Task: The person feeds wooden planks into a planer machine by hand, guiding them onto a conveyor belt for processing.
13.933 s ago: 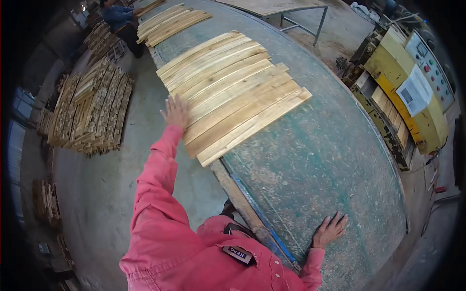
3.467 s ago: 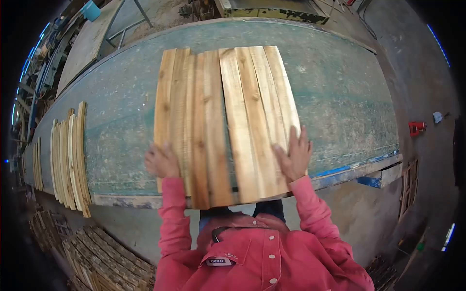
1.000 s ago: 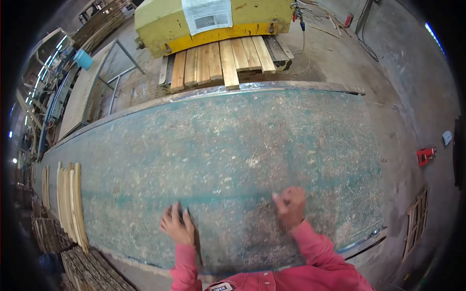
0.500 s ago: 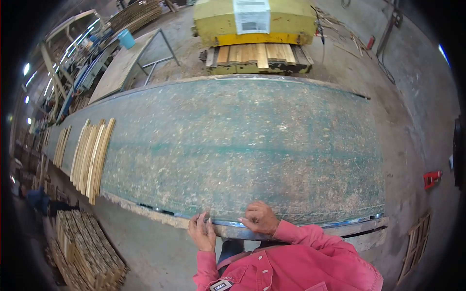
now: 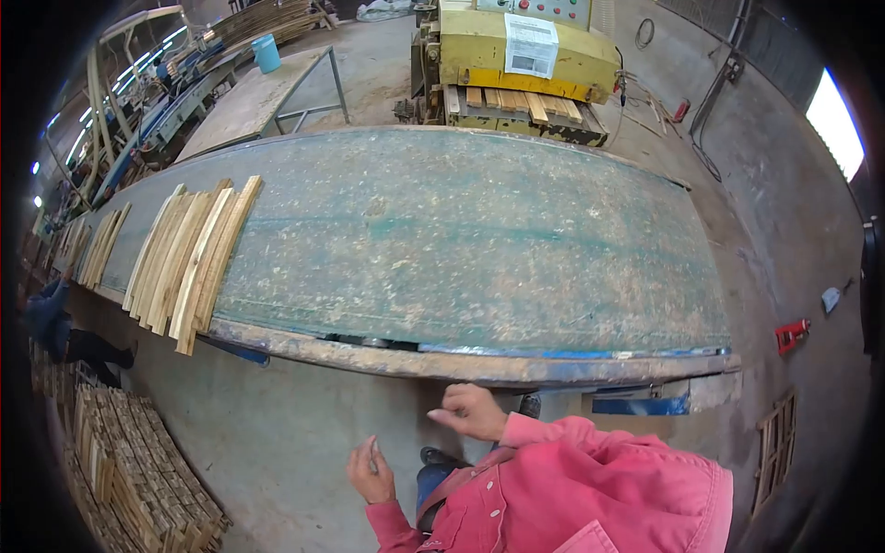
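Observation:
My left hand [image 5: 371,472] is in the air in front of the conveyor belt [image 5: 461,249], its fingers loosely bent and apart. Nothing shows in it. Higher up and to its right, my right hand [image 5: 470,412] hangs just short of the belt's near edge. Its fingers curl loosely while the thumb points out to the left, with no object visible in it. Neither hand touches the belt. Left of centre, a row of wooden strips [image 5: 189,253] lies side by side across the belt, their near ends jutting over its edge.
Beyond the belt stands a yellow machine [image 5: 525,60] with boards at its opening. A side table [image 5: 244,97] holds a blue bucket [image 5: 266,53]. Stacked wood [image 5: 147,461] is at lower left, near another person [image 5: 55,318]. A red tool [image 5: 791,335] lies on the floor at right.
Both hands have come back off the belt's near edge toward my body. My view has shifted, and the wooden strips appear farther right and larger. Another person now shows more fully at left.

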The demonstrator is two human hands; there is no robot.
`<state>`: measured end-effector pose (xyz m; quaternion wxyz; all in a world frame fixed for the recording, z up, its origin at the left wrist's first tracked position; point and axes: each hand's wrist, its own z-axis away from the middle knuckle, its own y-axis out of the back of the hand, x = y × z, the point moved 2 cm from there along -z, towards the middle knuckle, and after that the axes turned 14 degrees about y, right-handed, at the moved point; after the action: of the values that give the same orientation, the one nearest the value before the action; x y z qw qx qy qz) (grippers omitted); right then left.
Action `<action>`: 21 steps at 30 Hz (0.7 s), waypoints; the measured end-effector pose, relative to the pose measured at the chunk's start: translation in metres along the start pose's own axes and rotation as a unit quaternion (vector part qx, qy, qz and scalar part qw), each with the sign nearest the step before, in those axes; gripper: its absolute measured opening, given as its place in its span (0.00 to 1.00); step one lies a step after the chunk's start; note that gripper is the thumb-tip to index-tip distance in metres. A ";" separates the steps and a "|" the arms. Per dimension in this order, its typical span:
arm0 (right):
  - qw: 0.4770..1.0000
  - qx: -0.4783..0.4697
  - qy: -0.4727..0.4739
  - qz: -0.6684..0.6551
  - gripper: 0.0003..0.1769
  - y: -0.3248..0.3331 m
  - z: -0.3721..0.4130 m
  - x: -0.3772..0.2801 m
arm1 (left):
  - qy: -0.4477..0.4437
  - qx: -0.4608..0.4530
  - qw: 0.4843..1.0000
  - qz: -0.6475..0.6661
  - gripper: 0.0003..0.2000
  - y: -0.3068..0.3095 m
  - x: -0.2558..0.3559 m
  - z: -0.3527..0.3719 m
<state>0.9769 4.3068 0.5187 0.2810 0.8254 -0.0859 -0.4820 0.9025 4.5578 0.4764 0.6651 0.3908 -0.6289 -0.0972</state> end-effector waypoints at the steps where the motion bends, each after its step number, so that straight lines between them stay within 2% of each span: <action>1: 0.999 -0.029 0.038 -0.007 0.22 -0.022 -0.009 -0.018 | 0.023 -0.001 1.000 -0.014 0.11 0.021 -0.017 -0.001; 5: 0.975 -0.130 0.165 -0.067 0.21 -0.103 -0.037 -0.064 | 0.066 0.041 0.996 -0.036 0.10 0.089 -0.080 -0.002; 8: 0.955 -0.210 0.185 -0.095 0.21 -0.144 -0.057 -0.076 | 0.099 0.069 0.992 -0.028 0.11 0.113 -0.118 -0.012; 11: 0.955 -0.201 0.211 -0.057 0.21 -0.166 -0.088 -0.071 | 0.098 0.123 0.986 -0.049 0.13 0.130 -0.144 -0.036; 16: 0.974 -0.177 0.137 -0.046 0.19 -0.221 -0.159 -0.054 | 0.107 0.172 0.974 -0.098 0.24 0.148 -0.151 -0.139; 21: 0.988 -0.041 0.129 -0.067 0.15 -0.278 -0.272 -0.044 | 0.133 0.191 0.965 -0.119 0.29 0.176 -0.173 -0.261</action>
<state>1.1479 4.6589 0.5026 0.2908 0.8723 0.0266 -0.3921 1.0437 4.8879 0.4832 0.6395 0.5915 -0.4911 -0.0011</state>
